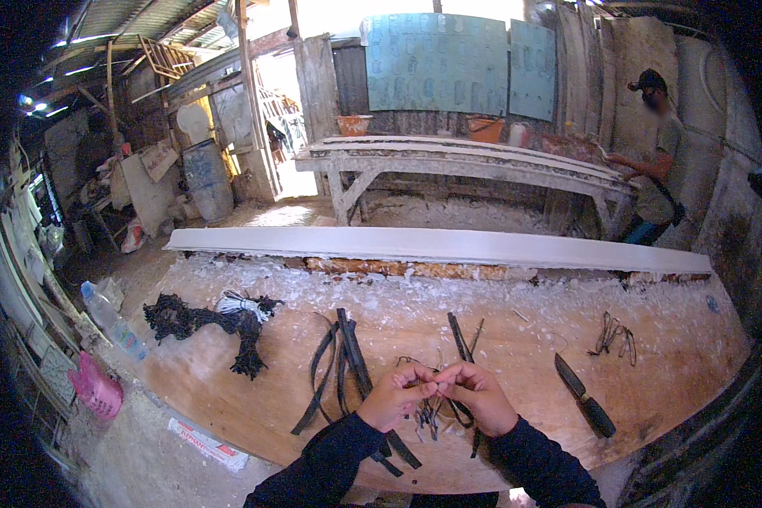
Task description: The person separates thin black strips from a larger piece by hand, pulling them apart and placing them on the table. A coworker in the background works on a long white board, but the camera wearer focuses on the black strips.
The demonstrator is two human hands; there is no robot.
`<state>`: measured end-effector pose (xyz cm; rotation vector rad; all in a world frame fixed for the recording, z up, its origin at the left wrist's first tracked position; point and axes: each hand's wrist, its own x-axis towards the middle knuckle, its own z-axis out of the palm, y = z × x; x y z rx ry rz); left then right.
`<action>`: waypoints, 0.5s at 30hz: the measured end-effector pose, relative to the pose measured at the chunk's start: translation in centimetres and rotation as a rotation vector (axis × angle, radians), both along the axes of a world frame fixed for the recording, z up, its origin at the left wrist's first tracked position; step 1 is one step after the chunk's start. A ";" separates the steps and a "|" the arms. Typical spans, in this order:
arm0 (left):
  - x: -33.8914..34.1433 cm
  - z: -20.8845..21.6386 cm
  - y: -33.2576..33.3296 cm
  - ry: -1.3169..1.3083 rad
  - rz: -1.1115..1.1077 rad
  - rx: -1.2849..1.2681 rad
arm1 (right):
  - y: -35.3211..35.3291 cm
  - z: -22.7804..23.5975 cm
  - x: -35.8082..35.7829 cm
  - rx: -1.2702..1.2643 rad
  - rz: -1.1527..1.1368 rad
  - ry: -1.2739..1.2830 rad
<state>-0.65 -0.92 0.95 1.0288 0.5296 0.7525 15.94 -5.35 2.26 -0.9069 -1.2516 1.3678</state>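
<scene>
My left hand (387, 399) and my right hand (481, 398) meet above the near part of the wooden table (525, 356). Fingertips of both are pinched together, and what they hold is too small to make out. Thin dark strands (429, 421) lie just below them. Flat black strips (353, 349) run beside and under my left hand; more black strips (460, 337) lie beyond the right one. A black-handled knife (586, 395) rests right of my right hand, its blade pointing away. Farther right is a loose tangle of thin dark cord (615, 340).
Black cord bundles (247, 343) and a white cord hank (239, 303) lie on the left. A long white moulding (432, 245) spans the table's far edge, with white flakes before it. Beyond stands a workbench (381, 151) with a person (665, 144) at its right end. A plastic bottle (113, 322) is far left.
</scene>
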 end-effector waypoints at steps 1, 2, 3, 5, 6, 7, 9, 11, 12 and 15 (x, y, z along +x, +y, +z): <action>0.0 -0.2 0.0 0.052 0.023 -0.015 | 0.0 0.0 0.0 0.003 -0.001 -0.009; 0.0 -0.4 0.1 0.029 0.022 0.039 | 0.0 0.1 0.0 -0.003 0.010 -0.001; 0.0 -0.6 0.1 0.040 0.032 0.061 | 0.0 0.1 0.0 -0.009 0.023 0.007; 0.1 -1.0 0.5 0.057 0.098 0.173 | 0.0 0.0 -0.1 0.015 0.017 0.014; 0.3 -1.2 0.9 0.063 0.154 0.264 | 0.0 0.0 -0.1 0.045 0.000 0.012; 0.4 -1.3 1.1 0.069 0.210 0.351 | 0.0 -0.1 -0.1 0.089 -0.022 0.004; 0.3 -1.5 1.3 0.059 0.203 0.319 | -0.1 -0.2 -0.1 0.098 -0.015 -0.009; 0.2 -1.3 1.3 0.064 0.196 0.285 | 0.0 -0.3 -0.1 0.097 0.002 -0.015; 0.1 -1.2 1.2 0.072 0.190 0.267 | 0.0 -0.3 0.0 0.082 0.015 -0.012; 0.3 -0.6 0.8 -0.041 0.178 0.207 | 0.0 -0.2 0.1 0.049 0.046 0.081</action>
